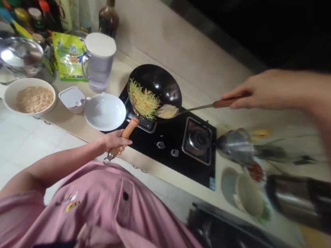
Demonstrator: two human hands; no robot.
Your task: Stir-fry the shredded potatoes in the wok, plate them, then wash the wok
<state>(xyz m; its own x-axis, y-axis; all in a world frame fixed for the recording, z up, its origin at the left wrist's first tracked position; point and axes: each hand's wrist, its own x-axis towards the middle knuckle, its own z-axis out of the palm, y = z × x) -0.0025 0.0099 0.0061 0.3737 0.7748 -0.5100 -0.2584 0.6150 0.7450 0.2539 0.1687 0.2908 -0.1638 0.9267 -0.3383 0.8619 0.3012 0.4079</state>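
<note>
Your left hand is gripping the wooden handle of a black wok, fingers wrapped around it. The wok is sitting over the left side of a black stove; whether its base is touching the burner, you cannot tell. Your right hand is clasping a spatula by its brown grip, reaching in from the right. The spatula's blade is resting inside the wok, carrying some food, just beside a heap of pale green shreds with red bits. Left of the stove, a white dish is standing close by, next to a small lidded container. A clear pitcher is standing behind them.
</note>
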